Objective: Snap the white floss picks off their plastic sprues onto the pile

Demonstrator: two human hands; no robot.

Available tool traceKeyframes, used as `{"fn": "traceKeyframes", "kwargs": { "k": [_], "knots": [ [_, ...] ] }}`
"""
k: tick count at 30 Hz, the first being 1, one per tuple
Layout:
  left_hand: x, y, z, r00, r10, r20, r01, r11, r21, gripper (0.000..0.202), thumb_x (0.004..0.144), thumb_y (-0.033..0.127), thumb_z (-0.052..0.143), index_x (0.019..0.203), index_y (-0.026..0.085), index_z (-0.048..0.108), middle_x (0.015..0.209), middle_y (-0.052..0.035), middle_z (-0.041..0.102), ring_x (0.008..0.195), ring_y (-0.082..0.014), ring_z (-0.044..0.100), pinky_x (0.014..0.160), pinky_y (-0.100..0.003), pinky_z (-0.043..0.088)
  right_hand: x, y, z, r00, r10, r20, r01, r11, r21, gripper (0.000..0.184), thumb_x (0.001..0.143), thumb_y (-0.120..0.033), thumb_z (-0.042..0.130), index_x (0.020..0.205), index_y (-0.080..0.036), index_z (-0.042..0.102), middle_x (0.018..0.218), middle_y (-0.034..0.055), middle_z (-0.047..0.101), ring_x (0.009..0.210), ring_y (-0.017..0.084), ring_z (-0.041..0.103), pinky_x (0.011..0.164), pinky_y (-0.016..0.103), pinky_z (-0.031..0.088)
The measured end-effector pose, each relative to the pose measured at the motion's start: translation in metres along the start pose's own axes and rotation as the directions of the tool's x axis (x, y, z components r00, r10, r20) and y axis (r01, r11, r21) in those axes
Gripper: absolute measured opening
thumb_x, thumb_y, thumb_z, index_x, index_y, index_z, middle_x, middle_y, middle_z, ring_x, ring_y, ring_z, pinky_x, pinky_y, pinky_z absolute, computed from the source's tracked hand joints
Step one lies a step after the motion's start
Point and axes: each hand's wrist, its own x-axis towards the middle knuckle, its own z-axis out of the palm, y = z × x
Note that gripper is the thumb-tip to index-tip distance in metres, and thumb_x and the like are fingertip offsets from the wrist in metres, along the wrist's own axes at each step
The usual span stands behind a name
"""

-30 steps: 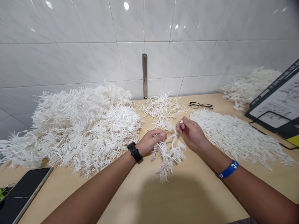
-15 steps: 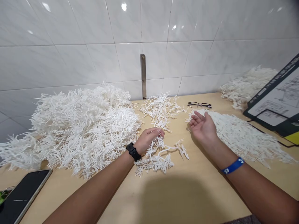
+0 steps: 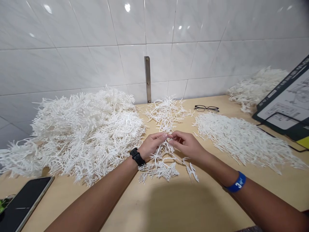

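My left hand [image 3: 154, 144], with a black watch on the wrist, is closed on a white branched plastic piece [image 3: 161, 170] that hangs down toward the table. Its fingertips meet those of my right hand [image 3: 187, 145], which pinches at the upper end of the same piece; what lies between the fingertips is too small to make out. A blue band circles the right wrist. Just beyond the hands lies a small heap of thin white branched stems [image 3: 166, 112]. To the right spreads a flat pile of small loose white pieces [image 3: 241, 137].
A large mound of white branched pieces [image 3: 96, 132] covers the left side. Near the front left lies a phone [image 3: 26, 203]. Eyeglasses [image 3: 206, 109] rest toward the tiled wall. At right stand a dark printed board [image 3: 285, 100] and another white heap [image 3: 256, 88].
My right hand has moved left from above the flat pile to meet my left hand, its spread fingers now pinched together. The left hand has barely moved.
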Motion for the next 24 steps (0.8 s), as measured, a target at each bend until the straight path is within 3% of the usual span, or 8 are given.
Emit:
{"fn": "traceKeyframes", "kwargs": {
  "k": [3, 9, 15, 24],
  "knots": [
    [0.001, -0.002, -0.001, 1.000, 0.000, -0.019, 0.000, 0.999, 0.037, 0.036, 0.079, 0.046, 0.064, 0.092, 0.013, 0.070, 0.091, -0.0079, 0.068, 0.090, -0.0195, 0.059, 0.084, -0.031, 0.041, 0.001, 0.002, 0.002, 1.000, -0.008, 0.029, 0.011, 0.994, -0.108, 0.028, 0.085, -0.039, 0.056, 0.068, -0.017, 0.055, 0.060, -0.0028, 0.047, 0.057, 0.011, 0.041, 0.054, 0.024, 0.030],
    [0.001, -0.002, 0.004, 0.997, 0.050, -0.065, -0.037, 0.982, 0.185, 0.033, 0.075, 0.042, 0.069, 0.095, 0.016, 0.062, 0.090, -0.0030, 0.062, 0.081, -0.0136, 0.054, 0.076, -0.026, 0.040, 0.001, 0.002, 0.002, 0.998, -0.047, 0.036, 0.051, 0.992, -0.115, 0.026, 0.088, -0.032, 0.048, 0.067, -0.017, 0.054, 0.061, -0.0022, 0.050, 0.059, 0.011, 0.042, 0.056, 0.025, 0.030],
    [-0.001, 0.000, 0.006, 0.999, 0.046, 0.006, -0.046, 0.958, 0.282, 0.034, 0.080, 0.048, 0.061, 0.076, 0.014, 0.055, 0.068, 0.0022, 0.046, 0.064, -0.0096, 0.039, 0.063, -0.024, 0.032, 0.003, 0.003, 0.001, 0.999, 0.023, 0.034, -0.026, 0.994, 0.107, 0.029, 0.086, -0.035, 0.051, 0.063, -0.017, 0.049, 0.059, -0.0035, 0.043, 0.059, 0.011, 0.038, 0.056, 0.024, 0.031],
    [-0.001, -0.003, 0.001, 0.993, -0.012, 0.114, -0.001, 0.993, 0.121, 0.036, 0.081, 0.048, 0.058, 0.073, 0.014, 0.051, 0.069, 0.0008, 0.046, 0.064, -0.0105, 0.039, 0.063, -0.026, 0.030, 0.005, 0.015, 0.001, 0.955, 0.030, 0.296, -0.168, 0.875, 0.454, 0.036, 0.085, -0.046, 0.055, 0.063, -0.018, 0.047, 0.055, -0.0031, 0.047, 0.052, 0.011, 0.042, 0.056, 0.026, 0.035]
  ]
}}
